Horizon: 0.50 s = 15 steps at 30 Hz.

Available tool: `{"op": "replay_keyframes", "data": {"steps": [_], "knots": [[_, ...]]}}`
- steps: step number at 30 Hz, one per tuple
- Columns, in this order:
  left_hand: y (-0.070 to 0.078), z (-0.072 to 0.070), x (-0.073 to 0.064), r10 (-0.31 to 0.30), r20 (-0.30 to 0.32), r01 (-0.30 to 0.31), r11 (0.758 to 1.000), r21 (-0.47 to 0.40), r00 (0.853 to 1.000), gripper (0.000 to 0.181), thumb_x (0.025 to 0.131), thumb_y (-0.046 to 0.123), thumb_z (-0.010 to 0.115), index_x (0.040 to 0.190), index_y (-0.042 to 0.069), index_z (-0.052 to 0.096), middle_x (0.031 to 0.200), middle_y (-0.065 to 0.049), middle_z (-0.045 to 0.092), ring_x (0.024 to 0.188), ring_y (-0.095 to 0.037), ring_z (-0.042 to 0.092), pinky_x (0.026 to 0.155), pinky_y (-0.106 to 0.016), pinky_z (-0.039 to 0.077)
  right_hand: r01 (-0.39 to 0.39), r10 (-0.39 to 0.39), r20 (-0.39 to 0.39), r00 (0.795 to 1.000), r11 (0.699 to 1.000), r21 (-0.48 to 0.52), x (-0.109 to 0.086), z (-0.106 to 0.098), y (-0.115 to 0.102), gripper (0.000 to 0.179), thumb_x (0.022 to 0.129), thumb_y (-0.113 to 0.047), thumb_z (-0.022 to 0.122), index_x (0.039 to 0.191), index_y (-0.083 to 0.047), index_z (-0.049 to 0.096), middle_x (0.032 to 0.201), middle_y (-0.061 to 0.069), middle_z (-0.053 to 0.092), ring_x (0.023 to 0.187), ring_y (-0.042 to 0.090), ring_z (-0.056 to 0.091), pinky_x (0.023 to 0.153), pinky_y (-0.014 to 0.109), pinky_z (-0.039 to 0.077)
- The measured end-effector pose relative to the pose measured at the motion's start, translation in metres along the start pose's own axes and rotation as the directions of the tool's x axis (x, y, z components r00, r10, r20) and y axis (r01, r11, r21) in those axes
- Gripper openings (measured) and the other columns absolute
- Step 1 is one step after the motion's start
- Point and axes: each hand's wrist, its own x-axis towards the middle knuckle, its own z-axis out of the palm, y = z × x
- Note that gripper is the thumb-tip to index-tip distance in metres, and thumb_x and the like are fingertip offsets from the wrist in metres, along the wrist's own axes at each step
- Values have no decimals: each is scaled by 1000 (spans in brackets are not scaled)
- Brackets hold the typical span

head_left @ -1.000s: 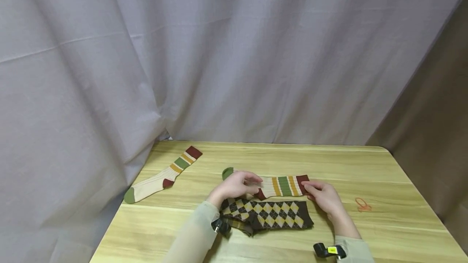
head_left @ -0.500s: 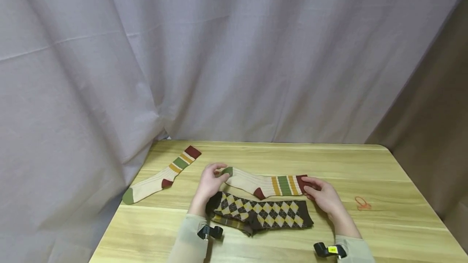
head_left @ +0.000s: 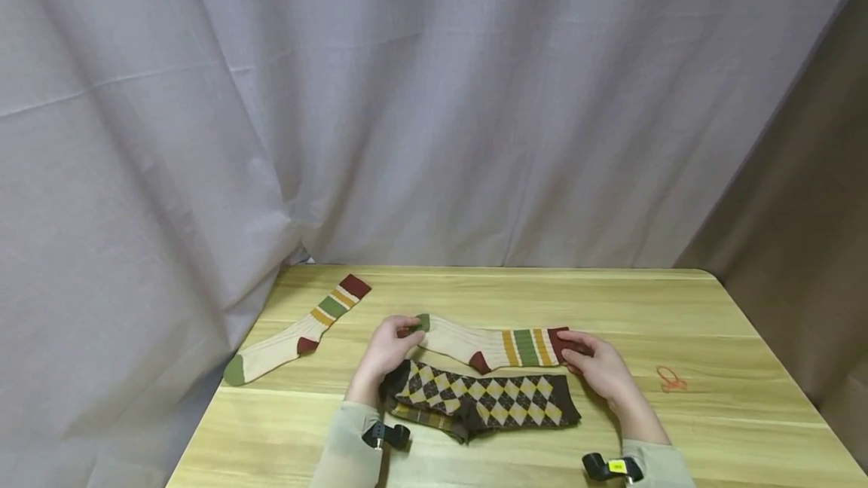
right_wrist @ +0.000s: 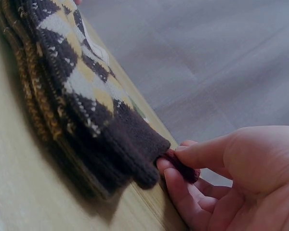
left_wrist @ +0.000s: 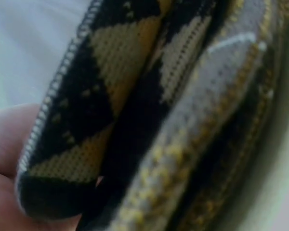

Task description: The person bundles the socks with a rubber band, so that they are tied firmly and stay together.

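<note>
A cream striped sock (head_left: pixel 454 337) with green toe and maroon heel and cuff lies stretched sideways on the table. My left hand (head_left: pixel 388 349) pinches its green toe. At the other end, my right hand (head_left: pixel 600 370) pinches the maroon cuff (right_wrist: pixel 183 166) between thumb and fingers, as the right wrist view shows. Just in front of it lie dark argyle socks (head_left: pixel 518 400) in brown, yellow and cream, layered on one another. In the left wrist view the argyle knit (left_wrist: pixel 127 53) hides most of the left hand.
A matching striped sock (head_left: pixel 274 353) lies slantwise at the table's left edge. On the right is a small orange-red loop (head_left: pixel 671 379). The wooden table (head_left: pixel 719 322) backs onto a grey curtain (head_left: pixel 475 134).
My left hand has moved left from the sock's foot to its toe and now pinches it. The right hand stays at the cuff, and the socks lie nearly as before.
</note>
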Motion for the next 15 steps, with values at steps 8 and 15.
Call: {"op": "replay_keyframes", "data": {"steps": [8, 15], "knots": [[-4, -2, -1, -40, -104, 32, 996, -80, 994, 26, 98, 6, 73, 121, -6, 77, 119, -21, 75, 101, -30, 71, 83, -37, 59, 13, -13, 4, 1000, 1000, -11, 0, 1, 0, 43, 108, -4, 60, 148, 11, 53, 137, 34, 60, 104, 24, 69, 78, 25, 59], [0, -2, -1, -127, -168, 89, 972, -218, 978, 19, 93, -4, 74, 110, -4, 81, 102, -17, 79, 77, -15, 69, 60, -24, 55, -18, 18, -14, 1000, 1000, 18, 0, 0, 0, 41, 111, -10, 56, 148, 9, 56, 145, 34, 56, 100, 15, 67, 78, 25, 60]]}}
